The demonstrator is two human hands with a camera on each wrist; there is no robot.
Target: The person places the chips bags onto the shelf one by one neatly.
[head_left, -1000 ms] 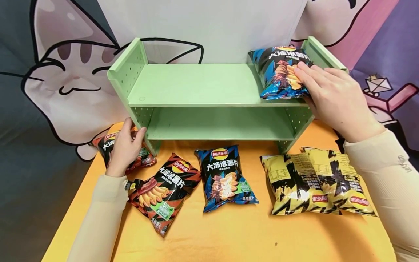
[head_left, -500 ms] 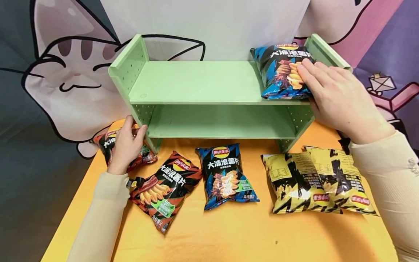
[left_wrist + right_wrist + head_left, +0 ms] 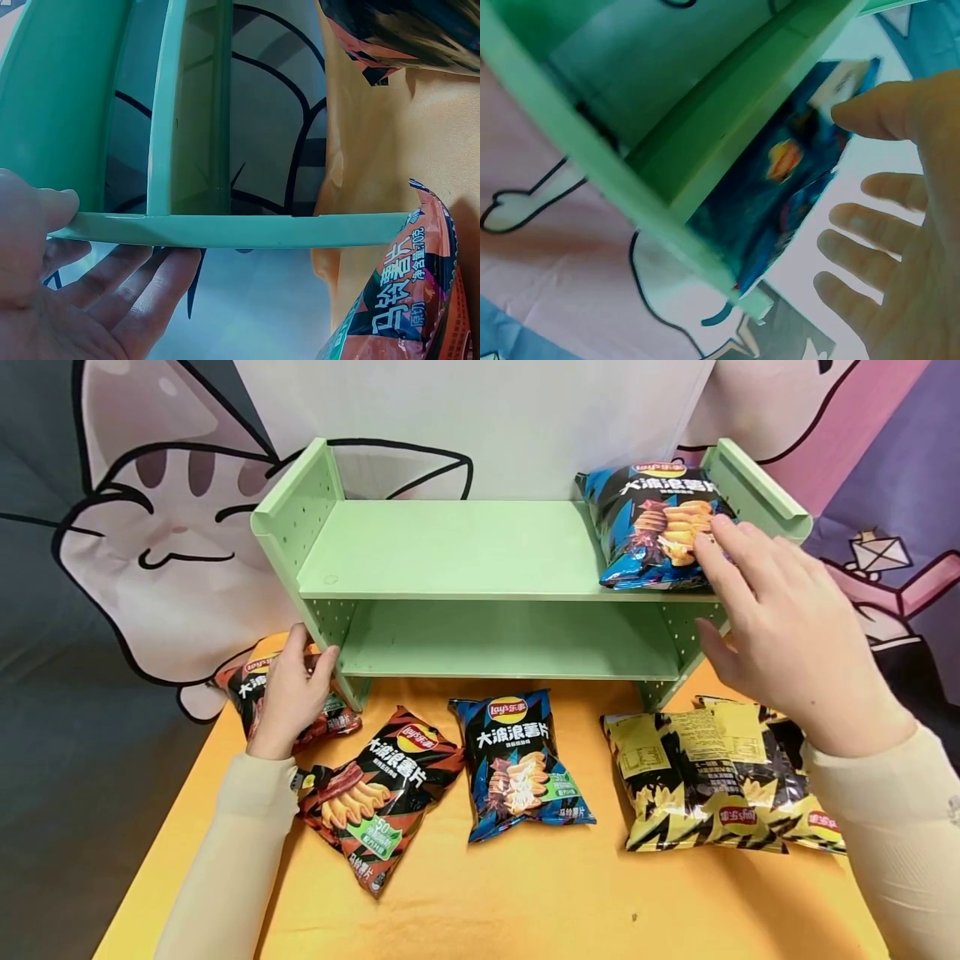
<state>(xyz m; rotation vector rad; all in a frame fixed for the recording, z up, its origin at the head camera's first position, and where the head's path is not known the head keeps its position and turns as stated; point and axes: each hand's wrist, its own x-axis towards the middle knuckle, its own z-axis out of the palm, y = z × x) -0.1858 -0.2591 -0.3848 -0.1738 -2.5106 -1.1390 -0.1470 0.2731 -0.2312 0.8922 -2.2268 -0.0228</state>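
Right hand eased back from shelved bag; orange table, cartoon backdrop

We see a plump, glossy blue-and-black Lay's bag lying at the right end of the upper level of a pale green shelf. The bag's printed front faces up and toward us, with white Chinese lettering above a picture of ridged chips, and its logo lies at the rear. Its lower seam sits by the level's front edge, its right side near the right-hand panel. The shelf stands upright toward the far edge of the worktop, its two levels set between side panels with small holes.
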